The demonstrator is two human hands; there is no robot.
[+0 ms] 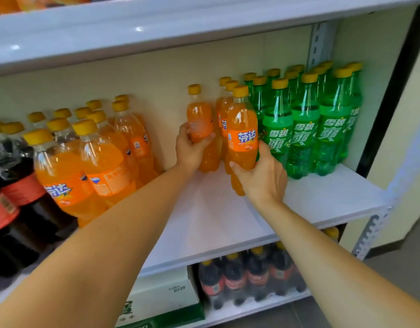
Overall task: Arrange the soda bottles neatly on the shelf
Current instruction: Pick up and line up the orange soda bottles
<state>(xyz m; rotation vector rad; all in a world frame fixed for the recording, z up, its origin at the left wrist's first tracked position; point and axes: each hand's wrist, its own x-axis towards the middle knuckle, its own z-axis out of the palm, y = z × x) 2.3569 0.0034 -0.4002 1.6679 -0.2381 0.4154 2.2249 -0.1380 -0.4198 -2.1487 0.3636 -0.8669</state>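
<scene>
The left hand (192, 150) grips one orange bottle (200, 119) by its lower half, fingers wrapped round it. The right hand (263, 178) clasps a second orange bottle (242, 138) the same way, just beside the green bottles (303, 131). Both are upright at the middle of the white shelf (322, 200), well apart from the orange pack (97, 159) on the left.

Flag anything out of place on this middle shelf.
The orange bottles by the green bottles are out of line: a stray bottle in the left grip is apart from the row. Bare shelf splits them from the left cluster.
</scene>
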